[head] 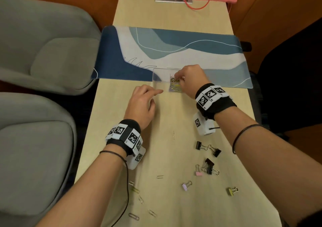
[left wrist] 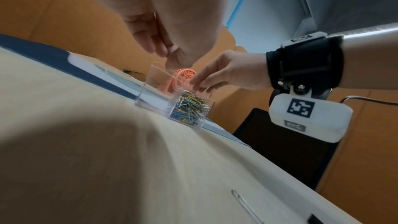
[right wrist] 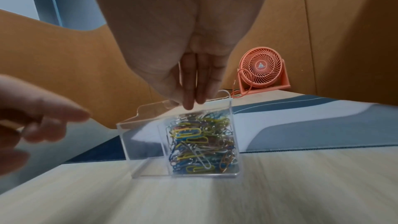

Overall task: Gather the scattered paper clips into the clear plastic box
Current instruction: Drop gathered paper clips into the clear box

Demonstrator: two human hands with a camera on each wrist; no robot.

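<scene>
The right hand (head: 190,80) hangs over the right compartment of the clear box (right wrist: 142,142), its fingers (right wrist: 189,89) pointing straight down, pressed together, tips at the rim; whether this grip pinches a clip I cannot tell. That compartment is heaped with coloured paper clips (right wrist: 200,144); the left one shows none. The box straddles the near edge of the blue mat (head: 174,52) and the wooden surface (head: 174,115). The left hand (head: 142,103) sits just left of the box, index finger extended toward it, the others loosely curled, holding nothing. Loose clips (head: 151,212) lie on the surface near the person, one (head: 173,134) between the wrists. Binder clips (head: 208,165) lie scattered to the right. A pink fan (right wrist: 261,71) stands at the far end.
</scene>
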